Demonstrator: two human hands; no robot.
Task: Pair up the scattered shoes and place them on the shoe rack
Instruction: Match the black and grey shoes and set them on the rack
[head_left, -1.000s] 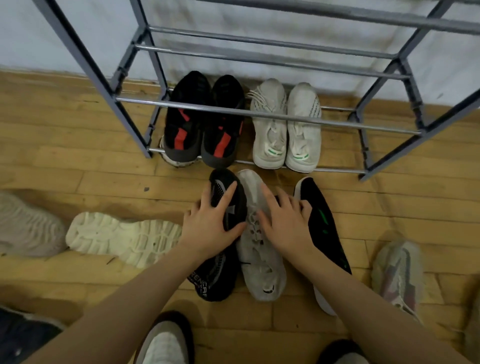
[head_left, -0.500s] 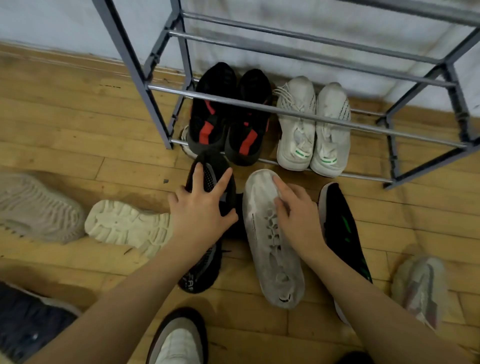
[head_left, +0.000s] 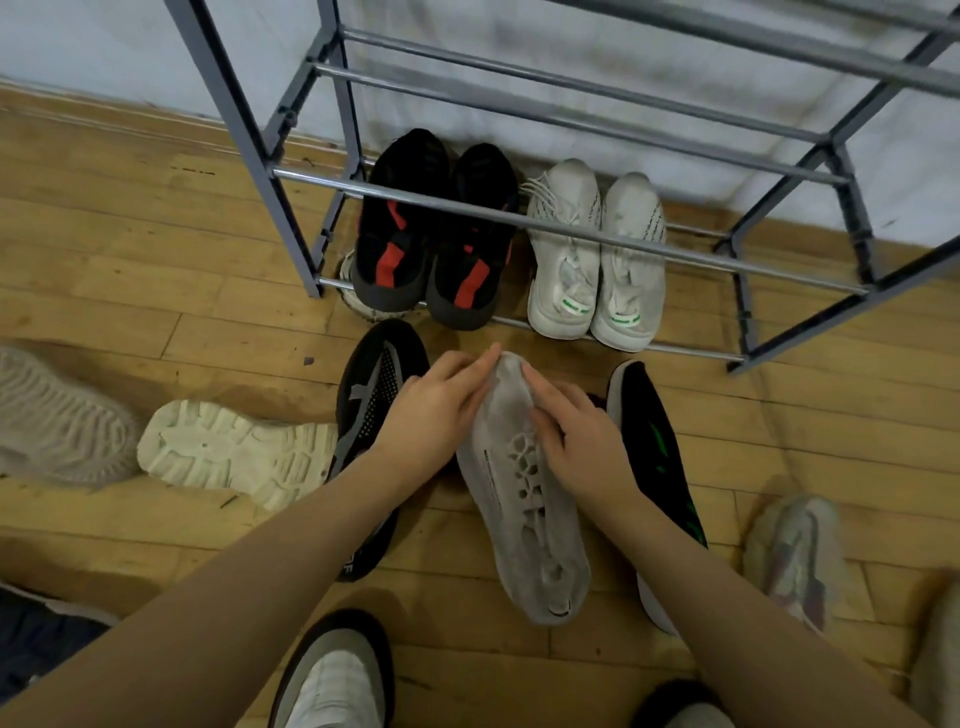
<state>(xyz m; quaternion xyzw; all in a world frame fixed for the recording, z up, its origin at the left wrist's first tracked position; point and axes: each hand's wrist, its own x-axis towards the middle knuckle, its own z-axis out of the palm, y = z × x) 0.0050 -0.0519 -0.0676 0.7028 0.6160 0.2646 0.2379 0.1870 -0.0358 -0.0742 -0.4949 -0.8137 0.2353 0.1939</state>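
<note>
A grey perforated shoe (head_left: 530, 525) lies on the floor in front of the metal shoe rack (head_left: 291, 208), toe toward the rack. My left hand (head_left: 434, 415) grips its toe from the left and my right hand (head_left: 576, 436) presses on its top from the right. A black shoe with grey stripes (head_left: 374, 395) lies just left of it, partly under my left arm. A black shoe with green marks (head_left: 654, 447) lies to its right. On the rack's bottom rails stand a black-and-red pair (head_left: 431, 234) and a white pair (head_left: 597, 260).
A cream shoe lies sole-up (head_left: 234, 452) at left, beyond it a beige shoe (head_left: 57, 415). A pale pinkish shoe (head_left: 795, 561) lies at right. Two worn slippers (head_left: 332, 675) show at the bottom edge. The floor is wooden boards; a white wall stands behind the rack.
My left hand left the black striped shoe and moved right onto the grey shoe's toe. The grey shoe shifted right, away from the black one; my right hand stays on it.
</note>
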